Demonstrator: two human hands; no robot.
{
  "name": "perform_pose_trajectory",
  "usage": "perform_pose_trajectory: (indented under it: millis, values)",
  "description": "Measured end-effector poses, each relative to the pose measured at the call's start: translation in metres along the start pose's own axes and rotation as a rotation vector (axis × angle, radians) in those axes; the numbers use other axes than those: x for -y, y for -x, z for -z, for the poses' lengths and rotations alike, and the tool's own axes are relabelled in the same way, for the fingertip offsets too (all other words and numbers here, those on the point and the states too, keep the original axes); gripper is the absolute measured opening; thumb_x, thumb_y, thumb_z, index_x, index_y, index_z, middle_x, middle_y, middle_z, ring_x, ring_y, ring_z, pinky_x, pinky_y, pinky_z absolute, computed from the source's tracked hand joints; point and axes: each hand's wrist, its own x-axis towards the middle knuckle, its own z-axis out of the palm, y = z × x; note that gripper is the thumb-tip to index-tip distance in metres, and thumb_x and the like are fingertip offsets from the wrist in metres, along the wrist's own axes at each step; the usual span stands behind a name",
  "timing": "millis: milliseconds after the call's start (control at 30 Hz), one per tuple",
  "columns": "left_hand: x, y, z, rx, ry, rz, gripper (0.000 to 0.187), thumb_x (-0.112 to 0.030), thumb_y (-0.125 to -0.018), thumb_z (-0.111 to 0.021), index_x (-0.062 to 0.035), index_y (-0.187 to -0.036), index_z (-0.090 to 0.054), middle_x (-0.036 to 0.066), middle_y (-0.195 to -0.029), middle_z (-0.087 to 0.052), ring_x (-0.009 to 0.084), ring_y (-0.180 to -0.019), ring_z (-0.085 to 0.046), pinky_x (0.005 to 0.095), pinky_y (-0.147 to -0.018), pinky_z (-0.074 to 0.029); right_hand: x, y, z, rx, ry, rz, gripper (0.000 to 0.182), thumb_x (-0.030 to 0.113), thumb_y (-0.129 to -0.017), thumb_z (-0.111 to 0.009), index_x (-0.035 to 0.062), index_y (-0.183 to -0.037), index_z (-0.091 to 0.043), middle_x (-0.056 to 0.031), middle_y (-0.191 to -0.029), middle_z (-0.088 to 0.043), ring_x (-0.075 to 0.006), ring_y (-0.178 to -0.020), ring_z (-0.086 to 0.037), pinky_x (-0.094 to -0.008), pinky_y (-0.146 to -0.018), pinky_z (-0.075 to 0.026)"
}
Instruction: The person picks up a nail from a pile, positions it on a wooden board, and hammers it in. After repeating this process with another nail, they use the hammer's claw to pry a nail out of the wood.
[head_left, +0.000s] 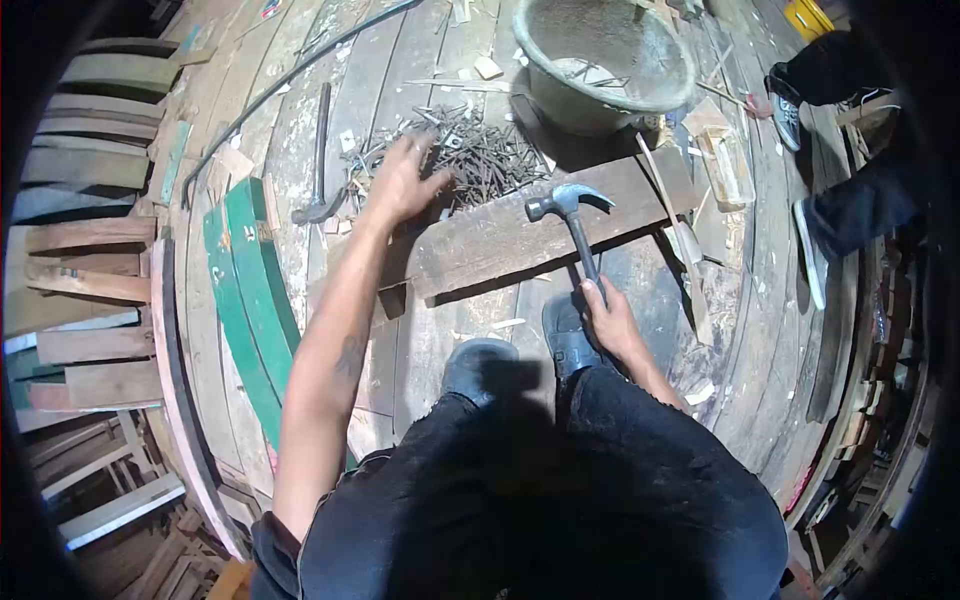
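Wooden plank floor: the right hand, at 3 o'clock, grips one claw hammer by its handle; the left hand, at 11, reaches to one heap of nails at 12, blurred, so whether it holds one cannot be told. Outward: one timber beside the heap, a second hammer near 10:30, one bucket at 1, green wood at 9 bearing illegible marks.

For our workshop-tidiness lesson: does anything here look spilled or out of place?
Yes: what look like nails lie in a loose, tangled heap on the floorboards, as if spilled, though a bucket stands nearby.
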Motion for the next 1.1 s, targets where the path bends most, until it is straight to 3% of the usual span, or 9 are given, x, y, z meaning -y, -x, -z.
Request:
perform_pose_trajectory:
  millis: [133,300,333,433,500,700,833,1033,1100]
  values:
    - [0.002,0.021,-0.018,-0.095,-0.083,-0.005,0.057,-0.037,-0.089,-0.078,-0.0063,-0.135,-0.065,0.018,-0.145,-0.058,0.0384,-0.14,-0.049,0.049,-0.116,-0.041,0.022,0.007,0.003,-0.033,0.009,0.001,0.052,0.043,-0.108,-0.056,-0.007,-0.119,-0.063,-0.0196,-0.085,-0.069,-0.0246,-0.075,-0.067,-0.0411,-0.074,-0.053]
    - [-0.001,0.038,-0.028,-0.183,-0.066,-0.014,0.037,-0.032,-0.094,-0.072,-0.0032,-0.118,-0.071,0.02,-0.133,-0.064,0.0378,-0.139,-0.05,0.0517,-0.112,-0.04,0.023,0.005,0.007,0.064,-0.06,-0.04,0.057,0.045,-0.107,-0.057,-0.0072,-0.13,-0.061,-0.0199,-0.091,-0.07,-0.0239,-0.074,-0.066,-0.0403,-0.074,-0.054]
    - [-0.006,0.042,-0.027,-0.22,-0.061,-0.032,0.027,-0.024,-0.093,-0.073,-0.0016,-0.108,-0.072,0.02,-0.122,-0.067,0.0421,-0.131,-0.056,0.0511,-0.107,-0.046,0.021,0.005,0.005,0.038,-0.04,-0.036,0.057,0.045,-0.107,-0.057,-0.0071,-0.131,-0.06,-0.02,-0.093,-0.07,-0.0243,-0.078,-0.067,-0.0405,-0.076,-0.054]
    - [-0.01,0.041,-0.026,-0.253,-0.07,-0.006,0.026,-0.024,-0.093,-0.073,-0.0015,-0.105,-0.073,0.02,-0.119,-0.067,0.0403,-0.129,-0.058,0.0517,-0.104,-0.046,0.007,0.001,0.004,0.026,0.031,-0.056,0.058,0.045,-0.107,-0.056,-0.0071,-0.134,-0.059,-0.02,-0.095,-0.07,-0.0258,-0.088,-0.067,-0.0418,-0.084,-0.053]
    - [-0.008,0.032,-0.019,-0.21,-0.039,0.01,0.025,-0.026,-0.093,-0.072,-0.0034,-0.105,-0.074,0.019,-0.118,-0.068,0.0391,-0.125,-0.059,0.0508,-0.102,-0.047,0.005,0.001,0.005,0.037,0.008,-0.064,0.056,0.045,-0.107,-0.056,-0.0061,-0.13,-0.061,-0.0212,-0.095,-0.07,-0.0281,-0.093,-0.066,-0.0431,-0.087,-0.052]
    - [-0.019,-0.011,-0.01,-0.277,-0.039,-0.036,0.036,-0.032,-0.097,-0.068,-0.0129,-0.127,-0.071,0.018,-0.128,-0.07,0.0356,-0.122,-0.063,0.0503,-0.109,-0.041,0.019,0.004,0.005,0.066,-0.074,-0.059,0.039,0.036,-0.11,-0.055,-0.002,-0.112,-0.063,-0.0082,-0.082,-0.061,-0.0149,-0.071,-0.058,-0.0347,-0.066,-0.049]
    - [-0.022,-0.03,-0.009,-0.119,-0.114,0.154,0.04,-0.031,-0.096,-0.068,-0.0159,-0.133,-0.07,0.016,-0.122,-0.073,0.0353,-0.122,-0.063,0.0516,-0.109,-0.04,0.029,0.008,0.004,0.054,-0.163,-0.077,0.037,0.035,-0.11,-0.055,-0.0011,-0.111,-0.063,-0.0044,-0.079,-0.059,-0.0115,-0.066,-0.055,-0.0322,-0.061,-0.048]
    - [-0.015,-0.029,-0.019,-0.206,-0.071,0.148,0.024,-0.022,-0.092,-0.067,-0.015,-0.11,-0.08,0.014,-0.11,-0.077,0.0321,-0.11,-0.069,0.051,-0.096,-0.047,0.022,0.005,0.007,0.073,-0.101,-0.091,0.037,0.035,-0.11,-0.055,-0.0009,-0.112,-0.064,-0.0062,-0.078,-0.06,-0.0127,-0.068,-0.058,-0.0327,-0.062,-0.048]
    - [-0.018,-0.027,-0.012,-0.222,0.177,0.365,0.023,-0.02,-0.094,-0.065,-0.0118,-0.111,-0.079,0.017,-0.105,-0.078,0.0362,-0.101,-0.073,0.0474,-0.092,-0.053,0.01,0.002,0.005,0.048,-0.047,0.008,0.038,0.035,-0.11,-0.054,-0.0008,-0.112,-0.064,-0.0073,-0.078,-0.061,-0.0147,-0.069,-0.058,-0.0346,-0.064,-0.048]
